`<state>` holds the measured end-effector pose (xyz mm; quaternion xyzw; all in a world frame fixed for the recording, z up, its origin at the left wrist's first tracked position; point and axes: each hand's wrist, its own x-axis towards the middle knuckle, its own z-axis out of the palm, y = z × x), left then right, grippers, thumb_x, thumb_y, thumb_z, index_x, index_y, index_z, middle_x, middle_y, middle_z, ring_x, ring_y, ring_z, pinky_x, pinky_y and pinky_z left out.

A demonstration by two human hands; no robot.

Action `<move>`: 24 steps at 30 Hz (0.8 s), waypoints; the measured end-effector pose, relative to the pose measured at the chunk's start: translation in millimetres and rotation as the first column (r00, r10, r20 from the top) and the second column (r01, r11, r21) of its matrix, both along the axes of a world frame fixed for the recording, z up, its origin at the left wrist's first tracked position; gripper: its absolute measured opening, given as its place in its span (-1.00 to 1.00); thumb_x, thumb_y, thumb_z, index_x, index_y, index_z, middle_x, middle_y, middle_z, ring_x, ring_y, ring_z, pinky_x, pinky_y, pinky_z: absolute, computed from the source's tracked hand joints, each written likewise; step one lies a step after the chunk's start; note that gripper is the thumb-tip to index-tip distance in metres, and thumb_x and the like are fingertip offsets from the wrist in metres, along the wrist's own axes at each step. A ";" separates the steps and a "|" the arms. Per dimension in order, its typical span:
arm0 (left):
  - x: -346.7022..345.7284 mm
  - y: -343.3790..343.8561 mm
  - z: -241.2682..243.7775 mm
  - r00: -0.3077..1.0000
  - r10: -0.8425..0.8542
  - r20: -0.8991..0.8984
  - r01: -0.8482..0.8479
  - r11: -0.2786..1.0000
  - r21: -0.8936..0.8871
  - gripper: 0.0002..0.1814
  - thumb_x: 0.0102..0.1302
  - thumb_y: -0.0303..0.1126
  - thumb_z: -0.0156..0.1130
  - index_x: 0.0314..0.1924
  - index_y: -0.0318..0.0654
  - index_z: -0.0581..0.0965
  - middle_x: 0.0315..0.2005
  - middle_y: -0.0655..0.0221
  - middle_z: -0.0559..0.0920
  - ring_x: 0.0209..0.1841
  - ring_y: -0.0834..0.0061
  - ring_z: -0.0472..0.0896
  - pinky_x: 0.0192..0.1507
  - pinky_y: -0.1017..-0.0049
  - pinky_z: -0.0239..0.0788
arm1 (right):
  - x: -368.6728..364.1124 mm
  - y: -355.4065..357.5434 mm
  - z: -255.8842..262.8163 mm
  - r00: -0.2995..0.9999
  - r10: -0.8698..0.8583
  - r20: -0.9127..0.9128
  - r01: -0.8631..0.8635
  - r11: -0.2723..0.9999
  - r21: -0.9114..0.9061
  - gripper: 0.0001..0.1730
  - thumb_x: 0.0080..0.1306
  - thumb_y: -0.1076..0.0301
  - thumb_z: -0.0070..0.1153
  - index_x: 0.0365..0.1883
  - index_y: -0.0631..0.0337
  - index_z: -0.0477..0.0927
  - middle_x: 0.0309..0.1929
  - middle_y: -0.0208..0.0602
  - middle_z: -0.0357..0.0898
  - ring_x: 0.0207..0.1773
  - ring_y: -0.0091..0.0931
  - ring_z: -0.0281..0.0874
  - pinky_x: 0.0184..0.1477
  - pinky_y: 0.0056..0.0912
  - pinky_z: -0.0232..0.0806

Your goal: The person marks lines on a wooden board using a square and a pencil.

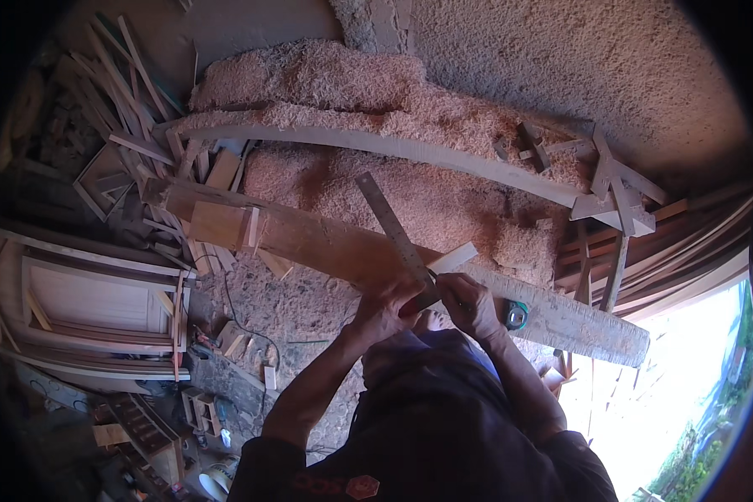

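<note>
My left hand (386, 307) is closed around the stock of a try square, whose metal blade (390, 218) slants up and left over a long wooden plank (314, 238). Beneath the square's lower end lies a short pale piece of wood (455, 257), its far end sticking out past the plank's edge. My right hand (467, 304) has its fingers curled at the near part of this piece, beside the square; a thin dark tip shows at the fingers, too small to name. A green and black tape measure (515, 314) rests on the plank right of my right hand.
On the plank's left part sits a flat wooden block (216, 224) with a small strip. Beyond are a raised beam (376, 143) and heaped wood shavings (314, 78). Scrap lumber (132, 81) leans at upper left, above wooden frames (94, 295). A cable (241, 326) crosses the floor.
</note>
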<state>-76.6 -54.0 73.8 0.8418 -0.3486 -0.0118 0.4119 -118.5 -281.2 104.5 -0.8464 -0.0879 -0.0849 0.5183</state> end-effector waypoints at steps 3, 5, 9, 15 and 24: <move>1.4 4.2 -7.1 0.999 -0.042 -0.005 0.042 0.998 0.055 -0.40 0.03 -0.29 0.62 0.13 -0.13 0.65 0.08 0.18 0.63 0.08 0.12 0.67 0.10 0.17 0.54 | -3.6 -3.3 11.8 0.983 0.062 -0.175 -0.088 0.986 -0.144 -0.87 0.42 0.44 0.21 -0.12 0.27 0.68 -0.13 -0.05 0.73 -0.10 -0.15 0.76 -0.14 -0.19 0.55; 2.2 3.3 -0.5 1.000 -0.012 0.028 0.011 0.998 0.057 -0.38 0.04 -0.27 0.62 0.15 -0.13 0.64 0.11 0.16 0.62 0.10 0.12 0.66 0.12 0.18 0.54 | -12.2 -20.0 12.6 0.905 0.129 -0.405 -0.284 0.892 -0.352 -0.85 0.46 0.35 0.20 -0.15 0.24 0.69 -0.14 -0.02 0.74 -0.10 -0.15 0.77 -0.17 -0.16 0.53; -5.5 1.9 -6.5 0.999 0.032 -0.007 -0.031 0.996 0.081 -0.36 0.05 -0.23 0.61 0.18 -0.11 0.64 0.16 0.16 0.59 0.14 0.14 0.64 0.15 0.17 0.52 | -36.6 -22.3 -33.8 0.950 0.020 -0.311 -0.172 0.866 -0.470 -0.72 0.56 0.18 0.09 -0.11 0.24 0.66 -0.27 0.00 0.71 -0.17 -0.17 0.74 -0.23 -0.12 0.49; -3.9 0.1 0.4 1.000 0.002 0.014 -0.004 0.989 0.148 -0.25 0.03 -0.24 0.61 0.28 -0.05 0.58 0.22 0.20 0.57 0.24 0.16 0.59 0.22 0.19 0.49 | -21.6 11.6 -66.1 0.858 0.092 -0.505 0.086 0.944 0.318 -0.58 0.66 0.06 -0.06 0.05 0.26 0.61 -0.11 -0.19 0.70 -0.06 -0.39 0.74 -0.19 -0.26 0.53; 11.6 -44.0 2.6 0.992 -0.090 -0.087 0.108 0.967 0.231 -0.08 0.14 -0.15 0.59 0.47 -0.15 0.35 0.37 -0.04 0.39 0.38 -0.08 0.44 0.37 0.11 0.39 | -10.4 -15.9 -52.4 0.834 -0.022 -0.551 0.321 0.832 0.453 -0.60 0.63 0.13 -0.04 0.09 0.33 0.56 -0.28 -0.23 0.67 -0.35 -0.52 0.62 -0.27 -0.41 0.51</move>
